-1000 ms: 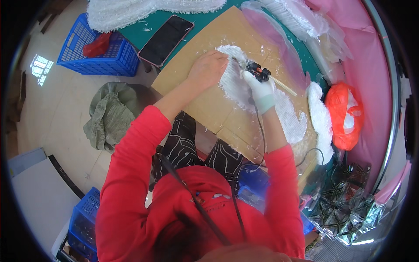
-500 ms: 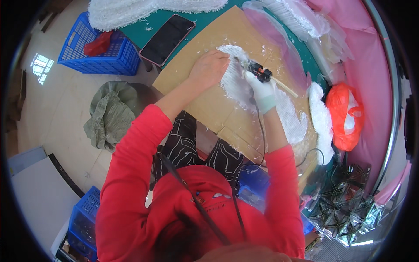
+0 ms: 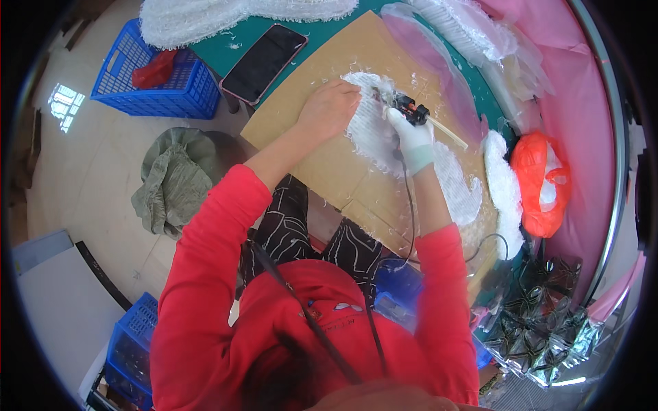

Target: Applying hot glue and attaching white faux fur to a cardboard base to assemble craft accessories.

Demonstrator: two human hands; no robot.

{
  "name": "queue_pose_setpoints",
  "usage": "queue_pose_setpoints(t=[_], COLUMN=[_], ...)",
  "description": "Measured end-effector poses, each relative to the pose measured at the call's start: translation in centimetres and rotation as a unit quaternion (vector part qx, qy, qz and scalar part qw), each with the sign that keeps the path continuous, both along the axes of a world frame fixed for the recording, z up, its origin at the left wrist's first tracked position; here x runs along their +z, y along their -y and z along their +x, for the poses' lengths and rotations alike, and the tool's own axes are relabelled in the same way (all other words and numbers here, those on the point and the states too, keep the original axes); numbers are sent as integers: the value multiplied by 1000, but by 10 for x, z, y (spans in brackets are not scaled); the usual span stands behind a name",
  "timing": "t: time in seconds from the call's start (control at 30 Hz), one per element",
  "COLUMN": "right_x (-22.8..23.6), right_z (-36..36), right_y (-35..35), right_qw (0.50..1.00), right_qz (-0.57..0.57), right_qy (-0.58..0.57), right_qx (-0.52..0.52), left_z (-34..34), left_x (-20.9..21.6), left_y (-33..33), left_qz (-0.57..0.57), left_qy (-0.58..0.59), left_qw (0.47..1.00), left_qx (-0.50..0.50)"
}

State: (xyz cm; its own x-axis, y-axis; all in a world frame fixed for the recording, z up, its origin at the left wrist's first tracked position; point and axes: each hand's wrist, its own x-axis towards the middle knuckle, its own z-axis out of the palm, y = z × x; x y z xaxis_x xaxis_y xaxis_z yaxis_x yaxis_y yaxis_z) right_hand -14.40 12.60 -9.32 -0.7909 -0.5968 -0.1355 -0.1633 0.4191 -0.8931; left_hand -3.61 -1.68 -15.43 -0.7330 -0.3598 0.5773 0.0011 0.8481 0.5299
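A piece of shaggy white fabric (image 3: 370,130) lies on a brown cardboard sheet (image 3: 308,154), its ribbed side facing up. My left hand (image 3: 330,108), bare, is closed at the upper left edge of this piece, fingers together and fingertips on it. In my right hand (image 3: 414,137), which wears a white glove, is a black corded glue gun (image 3: 410,109). A pale stick (image 3: 449,132) sticks out behind the gun, and its front end meets the fabric near my left fingertips. The exact contact there is too small to make out.
A phone (image 3: 264,63) lies on the green table beside the cardboard. Blue basket (image 3: 151,99) stands left. More fluffy white pieces (image 3: 504,195), a red plastic bag (image 3: 541,185) and pink cloth (image 3: 576,137) are at the right. The black cord (image 3: 413,212) runs over the cardboard.
My right hand and the glue gun have shifted very slightly up and to the right. The left hand keeps nearly the same place on the fabric.
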Motion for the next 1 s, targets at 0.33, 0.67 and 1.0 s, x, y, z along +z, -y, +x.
queue_pose_setpoints(t=[0.33, 0.67, 1.0], right_x=[6, -2, -11], right_z=[0, -6, -17], right_y=[-1, -4, -5], right_qw=[999, 999, 997], right_qz=[-24, -25, -52], right_qy=[38, 42, 26], right_qx=[10, 10, -52], left_z=[2, 1, 1], left_x=[2, -1, -1], left_y=[0, -1, -1], left_qz=[6, 19, 20], left_qy=[5, 8, 6], left_qw=[1000, 1000, 1000], left_qx=[5, 7, 3])
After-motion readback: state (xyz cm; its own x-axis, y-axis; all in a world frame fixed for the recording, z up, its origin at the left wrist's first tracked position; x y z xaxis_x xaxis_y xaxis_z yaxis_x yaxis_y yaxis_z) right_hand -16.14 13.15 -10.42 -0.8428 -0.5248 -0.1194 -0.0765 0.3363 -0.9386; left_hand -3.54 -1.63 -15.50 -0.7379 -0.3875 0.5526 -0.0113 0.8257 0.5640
